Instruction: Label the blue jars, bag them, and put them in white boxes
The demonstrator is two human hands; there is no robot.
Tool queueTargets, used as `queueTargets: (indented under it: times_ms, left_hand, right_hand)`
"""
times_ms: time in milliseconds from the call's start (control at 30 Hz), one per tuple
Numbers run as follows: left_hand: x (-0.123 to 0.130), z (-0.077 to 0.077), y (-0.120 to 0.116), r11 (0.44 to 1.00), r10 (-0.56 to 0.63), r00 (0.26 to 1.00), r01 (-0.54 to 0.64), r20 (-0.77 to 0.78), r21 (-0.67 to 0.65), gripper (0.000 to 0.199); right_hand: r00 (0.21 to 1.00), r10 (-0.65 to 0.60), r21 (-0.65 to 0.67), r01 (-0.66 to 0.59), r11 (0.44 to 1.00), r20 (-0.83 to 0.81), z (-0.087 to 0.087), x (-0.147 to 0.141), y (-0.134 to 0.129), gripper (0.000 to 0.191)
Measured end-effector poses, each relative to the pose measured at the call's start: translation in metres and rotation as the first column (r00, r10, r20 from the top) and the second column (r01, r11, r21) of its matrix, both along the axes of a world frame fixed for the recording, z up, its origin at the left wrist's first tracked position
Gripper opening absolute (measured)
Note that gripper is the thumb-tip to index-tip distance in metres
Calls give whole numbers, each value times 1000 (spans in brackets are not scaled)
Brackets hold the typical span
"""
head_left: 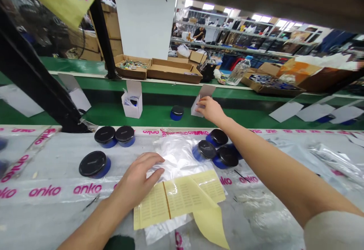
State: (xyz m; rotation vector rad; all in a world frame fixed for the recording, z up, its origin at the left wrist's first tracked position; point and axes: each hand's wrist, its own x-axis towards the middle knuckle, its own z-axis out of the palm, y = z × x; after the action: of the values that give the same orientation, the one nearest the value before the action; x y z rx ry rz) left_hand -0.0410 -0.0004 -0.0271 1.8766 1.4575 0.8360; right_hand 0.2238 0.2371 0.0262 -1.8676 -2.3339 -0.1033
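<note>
My right hand reaches forward over the green belt and grips a small white open box standing there. My left hand lies flat, fingers apart, on a clear plastic bag on the near table. Yellow label sheets lie partly under the bag, just right of that hand. Three round black-lidded blue tins sit beneath my right forearm. A single blue tin stands on the belt, left of the box.
More black-lidded tins and one apart sit left on the plastic-covered table. Another white open box stands on the belt. A black post slants at left. Cardboard trays and a water bottle line the far ledge.
</note>
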Motion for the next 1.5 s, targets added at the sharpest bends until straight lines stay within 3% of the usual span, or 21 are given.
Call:
queueTargets:
  times_ms: [167,267,367,467,600,733,800,900,1033,1167,1233,1333,1400,1500]
  left_hand:
    - [-1,1,1,1000,-3,1000,3,16,-31,24]
    - [-2,1,2,1000,-6,999,7,40,-26,26]
    - [-3,1,3,1000,-1,998,2,61,-23,25]
    - [-2,2,5,1000,1,997,1,72,-20,24]
    - [-3,4,7,1000,6,995,-4,98,-21,22]
    - [-5,5,6,999,25,993,-21,116,-38,20]
    - [-6,4,6,998,52,989,-49,138,-27,22]
    - [-5,4,6,990,137,968,-139,208,-6,35]
    - [-6,5,7,993,115,973,-113,198,-24,58]
    - [-9,9,6,997,45,989,-36,142,-63,62]
    - [-9,12,5,996,35,989,-23,141,-82,68]
    - [-7,13,5,996,52,989,-40,135,-85,63]
    - [-5,13,6,994,88,986,-78,142,-72,54]
    - [-3,13,6,987,150,979,-139,139,-85,47]
  right_hand:
    - [997,-32,-54,28,998,-71,2,1,4,35]
    - [996,-62,-88,56,995,-70,13,-8,-5,38]
    - [995,-90,-59,88,994,-41,32,-29,-20,56]
    - [1000,-12,-10,12,1000,-1,41,-62,-34,71]
    - [987,152,-181,-139,974,59,35,-102,-32,49]
    - [962,264,-280,-236,930,64,39,-114,-29,36]
    - [941,338,-253,-320,913,28,47,-109,-46,41]
    - [877,478,-195,-478,856,-50,52,-98,-97,58]
    - [787,603,-204,-616,761,-131,34,-89,-162,38]
    - [764,588,-214,-641,737,-266,18,-72,-183,39]
    - [738,567,-122,-642,757,-365,17,-53,-190,42]
    - [805,430,-16,-477,879,-408,12,-18,-211,27]
    - [863,301,-89,-365,927,-406,1,0,-231,28]
    - [857,159,-217,-296,930,-491,-21,12,-255,29]
